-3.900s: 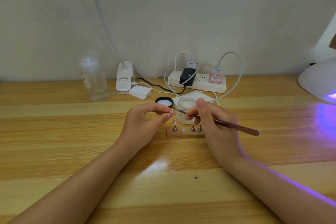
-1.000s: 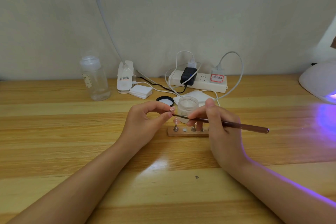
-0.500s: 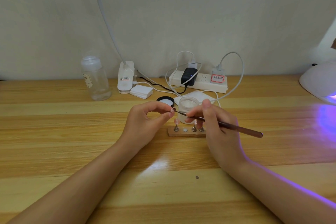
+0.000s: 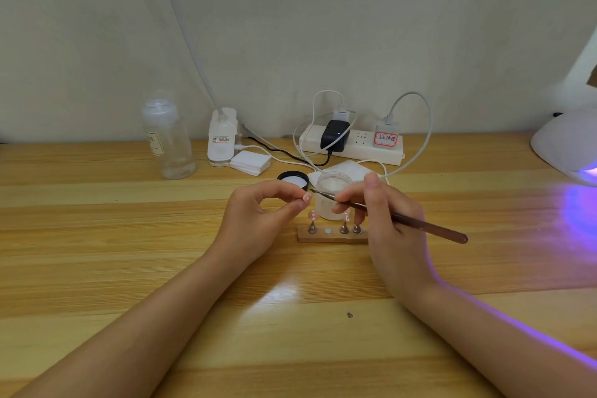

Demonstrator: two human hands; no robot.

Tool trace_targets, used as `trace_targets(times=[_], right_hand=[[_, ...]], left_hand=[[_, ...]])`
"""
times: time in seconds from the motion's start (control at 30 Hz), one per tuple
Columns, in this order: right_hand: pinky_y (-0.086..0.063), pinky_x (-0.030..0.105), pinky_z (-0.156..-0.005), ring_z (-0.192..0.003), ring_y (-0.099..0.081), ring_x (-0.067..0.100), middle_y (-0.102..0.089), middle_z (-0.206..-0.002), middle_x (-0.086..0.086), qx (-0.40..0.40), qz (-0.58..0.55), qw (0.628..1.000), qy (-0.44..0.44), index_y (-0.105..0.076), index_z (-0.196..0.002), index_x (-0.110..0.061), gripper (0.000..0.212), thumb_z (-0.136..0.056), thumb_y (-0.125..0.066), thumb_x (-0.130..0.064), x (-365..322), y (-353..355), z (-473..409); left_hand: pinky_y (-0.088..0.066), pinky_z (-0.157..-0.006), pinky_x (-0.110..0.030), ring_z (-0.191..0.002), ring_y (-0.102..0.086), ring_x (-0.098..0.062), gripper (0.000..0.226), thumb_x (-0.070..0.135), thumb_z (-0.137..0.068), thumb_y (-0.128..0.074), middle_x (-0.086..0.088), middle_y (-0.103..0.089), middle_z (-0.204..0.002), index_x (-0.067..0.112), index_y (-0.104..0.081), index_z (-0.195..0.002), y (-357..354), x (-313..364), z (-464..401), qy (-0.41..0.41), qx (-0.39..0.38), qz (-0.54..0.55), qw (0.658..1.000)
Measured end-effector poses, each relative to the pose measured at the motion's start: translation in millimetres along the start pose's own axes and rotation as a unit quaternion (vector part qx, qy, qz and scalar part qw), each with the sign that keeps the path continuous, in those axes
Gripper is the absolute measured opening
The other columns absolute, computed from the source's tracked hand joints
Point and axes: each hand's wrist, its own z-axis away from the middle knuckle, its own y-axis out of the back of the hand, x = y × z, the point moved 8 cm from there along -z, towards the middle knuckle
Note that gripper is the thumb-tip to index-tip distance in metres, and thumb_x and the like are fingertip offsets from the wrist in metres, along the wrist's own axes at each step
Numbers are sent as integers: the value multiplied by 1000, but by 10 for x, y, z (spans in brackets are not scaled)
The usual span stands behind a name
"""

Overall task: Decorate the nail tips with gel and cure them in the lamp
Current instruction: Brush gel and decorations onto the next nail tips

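Barely shifted from half a second back: brush (image 4: pixel 387 217) tail dipped a touch lower on the right, bristle end back at the tip (image 4: pixel 307 198), same as the second before that when it sat a bit flatter. Left hand (image 4: pixel 258 220) pinching the little nail tip between thumb and forefinger, held up just in front of the open jar (image 4: pixel 332 195), clear of the wooden stand (image 4: pixel 332 235). Right hand (image 4: pixel 391 229) wrapped round the brush like a pen, fingers close to the bristle end, long brown handle sticking out to the right. Looks like dotting or painting gel on, mid-stroke, so decorating part not done and curing yet to come. Three pegs standing on the stand, one spot bare with just a pale disc, so probably the held tip belongs there. Lamp (image 4: pixel 565 145) way off at the right edge of the table (image 4: pixel 97 236), purple glow spilling out, so likely switched on and waiting. Handling-wise: tip surely featherlight, thin stiff plastic, curved and slick, easy to flick out of a pinch or smudge. Best gripped by the edges or the peg under it, never the wet face. Black lid (image 4: pixel 292 178) lying beside the jar, bottle (image 4: pixel 168 142) and power strip (image 4: pixel 352 145) back by the wall.
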Motion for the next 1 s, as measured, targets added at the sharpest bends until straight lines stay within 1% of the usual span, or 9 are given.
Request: trace_targets(times=[0.1,0.27,0.43,0.5,0.6,0.67,0.77,0.9,1.0], right_hand=[[-42,11,-61,-67,-60,0,-67,-69,-3,-24,5,1000,15,-67,-72,-17,38,-95,-40,-29,-20,-43,14],[-41,10,-63,-65,-61,4,-67,-67,2,-61,-4,998,29,-67,-69,-19,40,-91,-38,-36,-39,-112,45],[-44,16,-61,-65,-60,6,-67,-74,0,-16,4,997,79,-65,-74,-19,38,-93,-35,-32,-132,9,7],[-47,18,-62,-64,-60,9,-69,-80,0,8,8,998,70,-63,-81,-25,34,-93,-34,-36,-120,67,-20],[-47,13,-63,-62,-64,8,-71,-84,-3,19,10,999,47,-61,-85,-32,31,-93,-32,-42,-93,92,-36],[-48,12,-64,-68,-65,5,-70,-83,-5,2,29,999,39,-63,-83,-29,32,-93,-37,-45,-86,67,-36],[-44,11,-62,-72,-60,-1,-67,-86,-14,-43,89,995,18,-65,-88,-27,12,-84,-61,-39,-56,-11,-60],[-48,24,-81,-95,-60,2,-65,-100,-12,-82,159,982,56,-61,-100,-21,29,-76,-76,-20,-88,-94,-65],[-46,20,-81,-95,-59,1,-63,-97,-15,-92,155,982,64,-58,-95,-29,30,-74,-77,-19,-107,-109,-58]], left_hand=[[-44,-74,-8,-77,-61,1,15,13,-74,-71,13,-67,-76,27,-68,-77,7,-4,0,-8,0,-10,1000],[-44,-72,-6,-77,-62,2,7,27,-70,-69,13,-68,-74,25,-69,-76,11,2,-1,-1,7,0,1000],[-43,-76,-7,-84,-61,0,12,14,-72,-71,6,-68,-86,23,-70,-81,11,14,0,-10,7,12,1000],[-42,-77,-7,-85,-60,-2,18,8,-74,-70,1,-67,-89,22,-70,-85,11,25,3,-19,4,9,1000],[-45,-80,-12,-86,-63,-9,20,4,-75,-69,-3,-69,-88,16,-70,-91,-11,63,14,-33,-4,14,999],[-47,-81,-15,-85,-64,-9,20,3,-75,-69,-3,-69,-87,13,-69,-93,-31,118,26,-57,-12,6,998],[-47,-79,-15,-82,-63,-8,21,8,-75,-66,0,-68,-83,11,-67,-95,-71,205,50,-96,-33,0,995],[-48,-80,-22,-83,-62,-9,29,15,-73,-64,6,-67,-86,10,-65,-102,-99,225,65,-101,-49,-2,994],[-48,-83,-29,-86,-63,-12,27,7,-75,-67,6,-67,-87,13,-66,-101,-115,217,69,-98,-56,-21,993]])
